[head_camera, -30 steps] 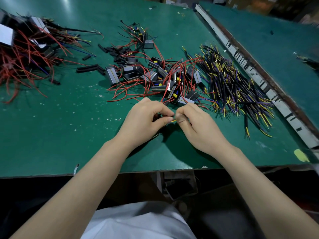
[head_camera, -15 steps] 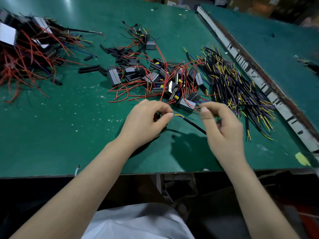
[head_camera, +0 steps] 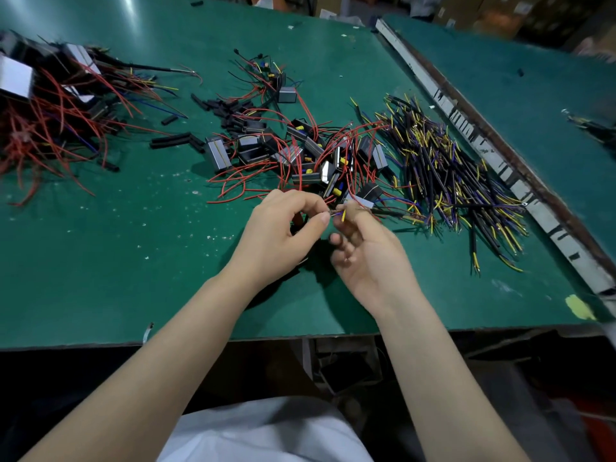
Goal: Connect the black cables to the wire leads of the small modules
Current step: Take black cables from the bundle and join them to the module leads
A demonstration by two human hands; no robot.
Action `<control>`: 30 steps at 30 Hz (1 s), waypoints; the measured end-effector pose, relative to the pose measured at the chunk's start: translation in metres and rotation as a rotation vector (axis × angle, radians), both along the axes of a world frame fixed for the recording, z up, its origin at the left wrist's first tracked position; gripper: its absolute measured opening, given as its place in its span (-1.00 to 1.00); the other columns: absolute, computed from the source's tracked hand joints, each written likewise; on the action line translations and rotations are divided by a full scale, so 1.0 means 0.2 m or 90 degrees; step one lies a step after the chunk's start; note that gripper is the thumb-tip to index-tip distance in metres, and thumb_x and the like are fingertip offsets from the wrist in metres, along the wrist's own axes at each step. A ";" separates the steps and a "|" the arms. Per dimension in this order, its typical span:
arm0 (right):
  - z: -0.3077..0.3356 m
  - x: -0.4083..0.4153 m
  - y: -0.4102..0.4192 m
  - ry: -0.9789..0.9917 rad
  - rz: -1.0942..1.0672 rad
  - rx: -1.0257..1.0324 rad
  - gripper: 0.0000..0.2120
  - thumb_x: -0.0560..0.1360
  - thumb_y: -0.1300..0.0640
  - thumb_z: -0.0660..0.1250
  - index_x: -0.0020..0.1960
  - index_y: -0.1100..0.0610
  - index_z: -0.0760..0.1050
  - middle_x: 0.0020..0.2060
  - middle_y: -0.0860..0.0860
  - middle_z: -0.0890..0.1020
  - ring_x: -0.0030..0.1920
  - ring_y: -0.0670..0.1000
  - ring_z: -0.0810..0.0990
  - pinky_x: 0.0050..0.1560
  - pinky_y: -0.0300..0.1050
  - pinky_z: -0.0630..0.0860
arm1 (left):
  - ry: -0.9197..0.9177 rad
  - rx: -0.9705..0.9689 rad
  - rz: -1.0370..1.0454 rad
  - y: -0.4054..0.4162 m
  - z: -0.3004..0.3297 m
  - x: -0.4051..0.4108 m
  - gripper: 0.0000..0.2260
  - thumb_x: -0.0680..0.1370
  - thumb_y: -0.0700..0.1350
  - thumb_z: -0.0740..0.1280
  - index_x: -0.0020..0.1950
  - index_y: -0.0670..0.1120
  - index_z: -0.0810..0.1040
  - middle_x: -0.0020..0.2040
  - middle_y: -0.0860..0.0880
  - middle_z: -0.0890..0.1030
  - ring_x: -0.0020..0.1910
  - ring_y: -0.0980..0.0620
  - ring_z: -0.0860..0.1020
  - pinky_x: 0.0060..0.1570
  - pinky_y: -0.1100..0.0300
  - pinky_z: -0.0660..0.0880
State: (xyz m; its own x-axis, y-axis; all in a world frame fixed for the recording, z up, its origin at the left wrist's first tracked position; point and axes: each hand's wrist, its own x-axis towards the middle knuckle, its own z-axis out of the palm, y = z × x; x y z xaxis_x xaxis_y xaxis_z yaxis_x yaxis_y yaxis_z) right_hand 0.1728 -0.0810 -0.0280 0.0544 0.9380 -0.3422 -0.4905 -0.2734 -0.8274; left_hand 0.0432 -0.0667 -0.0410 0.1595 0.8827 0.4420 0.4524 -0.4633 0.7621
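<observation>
My left hand [head_camera: 280, 228] pinches a thin wire lead between thumb and forefinger, with a small dark module mostly hidden under its palm. My right hand [head_camera: 363, 248] pinches the end of a black cable whose yellow and blue tips [head_camera: 341, 215] stick up right beside the left thumb. The two hands meet just in front of a pile of small modules with red leads [head_camera: 300, 155]. To the right lies a heap of black cables with yellow and purple ends [head_camera: 450, 178].
Everything lies on a green table [head_camera: 100, 261]. A second heap of modules with red wires [head_camera: 50, 111] sits at the far left. Short black sleeve pieces [head_camera: 176, 140] lie between the piles. A taped metal rail [head_camera: 493, 155] borders the right side, with another green table beyond.
My right hand had swung out to the right, away from the left hand, and has come back to it, holding a black cable end against the lead in my left hand.
</observation>
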 end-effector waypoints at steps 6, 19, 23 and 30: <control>-0.04 0.04 -0.01 -0.302 0.024 0.268 -0.91 0.56 0.19 0.29 -0.07 0.03 0.52 -0.21 -0.12 0.66 -0.26 -0.15 0.60 -0.33 -0.32 0.42 | -0.048 -0.047 -0.002 0.01 -0.01 -0.01 -0.82 0.51 -0.11 0.32 -0.20 0.18 0.47 -0.26 0.24 0.51 -0.14 0.29 0.41 -0.09 0.47 0.27; -0.09 0.17 0.05 -0.698 0.053 0.494 -0.88 0.54 0.22 0.32 0.01 0.05 0.58 -0.08 -0.08 0.60 0.05 -0.07 0.57 0.11 -0.21 0.45 | -0.066 -0.113 -0.029 0.02 -0.02 -0.01 -0.86 0.53 -0.07 0.34 -0.20 0.15 0.51 -0.30 0.19 0.54 -0.16 0.06 0.48 -0.07 0.12 0.43; -0.12 0.17 0.05 -0.794 -0.024 0.558 -0.90 0.53 0.25 0.32 -0.02 0.22 0.60 -0.12 -0.01 0.59 0.02 -0.05 0.53 0.08 -0.28 0.41 | -0.059 -0.146 -0.043 0.02 -0.02 -0.01 -0.87 0.57 -0.07 0.30 -0.16 0.10 0.56 -0.23 0.08 0.62 -0.08 -0.03 0.52 0.05 0.03 0.45; -0.11 0.15 0.04 -0.791 -0.050 0.546 -0.90 0.55 0.23 0.30 0.00 0.21 0.58 -0.09 0.03 0.61 -0.02 -0.09 0.52 0.00 -0.27 0.42 | 0.015 -0.119 -0.079 0.01 -0.01 -0.01 -0.86 0.57 -0.10 0.29 -0.04 -0.02 0.66 -0.16 0.00 0.63 -0.13 0.12 0.45 0.02 0.30 0.31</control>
